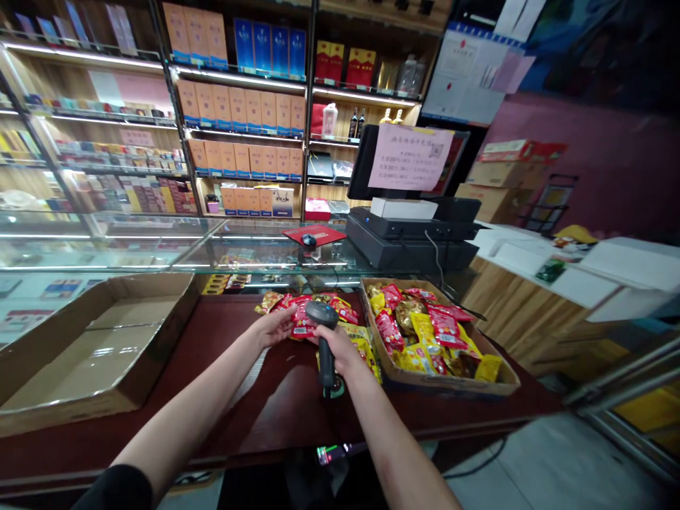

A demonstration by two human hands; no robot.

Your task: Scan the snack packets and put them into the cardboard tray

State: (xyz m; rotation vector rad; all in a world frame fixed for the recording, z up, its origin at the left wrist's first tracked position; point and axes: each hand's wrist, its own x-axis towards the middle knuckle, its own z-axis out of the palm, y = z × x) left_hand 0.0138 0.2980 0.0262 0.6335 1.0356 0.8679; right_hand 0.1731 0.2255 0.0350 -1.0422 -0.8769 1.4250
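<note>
My right hand (340, 347) is wrapped round the handle of a black barcode scanner (325, 358), whose head points away from me. Close to its left, my left hand (275, 327) grips the edge of a red snack packet (302, 319) with a white barcode patch facing up. More red and gold packets lie behind it on the dark red table (239, 397). Some yellow packets (366, 354) lie under and to the right of the scanner, partly hidden by my right hand.
A cardboard tray (451, 382) full of red, yellow and gold packets stands on the right. At left lies a shallow cardboard box (122, 389). Behind are a glass counter (255, 244), a mouse (309, 240), and a monitor (364, 166) on a black cash drawer (409, 244).
</note>
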